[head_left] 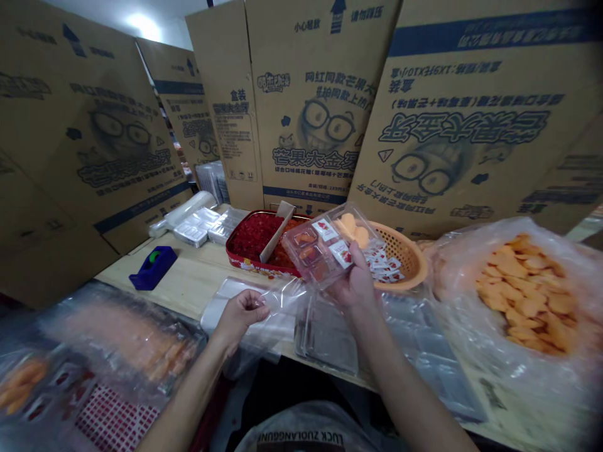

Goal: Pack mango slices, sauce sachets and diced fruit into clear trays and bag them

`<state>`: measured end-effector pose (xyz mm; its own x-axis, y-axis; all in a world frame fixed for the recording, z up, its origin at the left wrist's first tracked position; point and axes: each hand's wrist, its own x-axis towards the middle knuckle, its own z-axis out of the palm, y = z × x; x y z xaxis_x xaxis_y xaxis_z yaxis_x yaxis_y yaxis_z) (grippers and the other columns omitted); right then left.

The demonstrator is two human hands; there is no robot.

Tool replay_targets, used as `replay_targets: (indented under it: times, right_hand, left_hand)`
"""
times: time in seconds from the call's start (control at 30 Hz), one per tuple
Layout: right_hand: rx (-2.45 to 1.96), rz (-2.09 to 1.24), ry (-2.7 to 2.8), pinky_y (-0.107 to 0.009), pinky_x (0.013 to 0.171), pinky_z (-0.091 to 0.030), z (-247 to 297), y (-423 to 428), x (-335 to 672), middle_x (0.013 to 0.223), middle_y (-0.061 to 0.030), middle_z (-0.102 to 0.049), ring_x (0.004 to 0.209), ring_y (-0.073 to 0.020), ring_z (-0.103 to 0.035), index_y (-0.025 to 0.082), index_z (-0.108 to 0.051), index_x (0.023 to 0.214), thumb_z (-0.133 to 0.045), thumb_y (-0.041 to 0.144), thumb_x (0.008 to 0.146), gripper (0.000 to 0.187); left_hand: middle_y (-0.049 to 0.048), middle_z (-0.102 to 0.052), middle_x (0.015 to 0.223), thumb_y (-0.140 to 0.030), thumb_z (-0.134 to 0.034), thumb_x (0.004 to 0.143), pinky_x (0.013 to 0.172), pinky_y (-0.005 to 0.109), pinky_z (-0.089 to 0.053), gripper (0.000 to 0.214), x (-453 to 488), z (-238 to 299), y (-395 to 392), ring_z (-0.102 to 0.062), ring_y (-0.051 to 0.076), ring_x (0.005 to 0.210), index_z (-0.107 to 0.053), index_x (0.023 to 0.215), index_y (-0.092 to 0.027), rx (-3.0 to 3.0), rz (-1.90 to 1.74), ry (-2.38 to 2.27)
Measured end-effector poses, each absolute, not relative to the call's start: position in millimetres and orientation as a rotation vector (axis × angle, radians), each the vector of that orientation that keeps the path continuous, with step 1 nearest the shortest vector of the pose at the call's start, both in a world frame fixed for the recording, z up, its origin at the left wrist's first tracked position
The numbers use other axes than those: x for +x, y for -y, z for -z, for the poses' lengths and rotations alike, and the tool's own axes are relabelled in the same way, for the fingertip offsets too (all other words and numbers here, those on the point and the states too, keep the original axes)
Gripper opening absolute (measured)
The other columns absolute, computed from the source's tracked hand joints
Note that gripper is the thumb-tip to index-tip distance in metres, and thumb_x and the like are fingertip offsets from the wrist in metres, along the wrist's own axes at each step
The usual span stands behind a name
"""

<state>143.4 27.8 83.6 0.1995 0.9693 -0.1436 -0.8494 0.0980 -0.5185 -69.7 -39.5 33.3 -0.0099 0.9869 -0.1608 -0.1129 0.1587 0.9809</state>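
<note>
My right hand [354, 285] grips a clear plastic tray [330, 248] from beneath, raised above the table [188, 282]; its compartments show orange pieces, red bits and small sachets; my left hand [240, 314] pinches a thin clear bag [277, 301] just beside it.

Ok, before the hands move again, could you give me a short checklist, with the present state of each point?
1. Right hand grips the clear tray: ok.
2. Tray is filled, with orange pieces and sachets: ok.
3. Tray lid is shut: cannot tell.
4. Left hand pinches the plastic bag: ok.
5. Bag mouth is open: cannot tell.
6. Tray is held above the table: ok.
</note>
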Motion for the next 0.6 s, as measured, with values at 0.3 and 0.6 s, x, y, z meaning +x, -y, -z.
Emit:
replay_targets:
  times: [0.3,0.6]
  right_hand:
    - [-0.546,-1.3,0.276,-0.031,0.078,-0.055,-75,-30,118,0.086,0.0005,-0.069,0.084,-0.0137,-0.064,0.02,-0.061,0.097,-0.059,0.029,0.076,0.023]
    - [-0.487,-1.208,0.438,-0.031,0.075,-0.055,-69,-22,108,0.095,0.0005,-0.068,0.086,-0.0143,-0.064,0.021,-0.059,0.105,-0.063,0.03,0.074,0.033]
  left_hand:
    - [-0.0026,-0.058,0.059,-0.028,-0.081,0.048,0.053,0.018,-0.038,0.034,-69,-30,55,-0.05,0.007,0.054,-0.061,0.073,-0.014,0.947,-1.134,-1.248]
    - [-0.0019,-0.06,0.061,-0.031,-0.081,0.051,0.06,0.02,-0.045,0.033,-70,-26,60,-0.055,0.008,0.056,-0.06,0.071,-0.014,0.812,-1.188,-1.168]
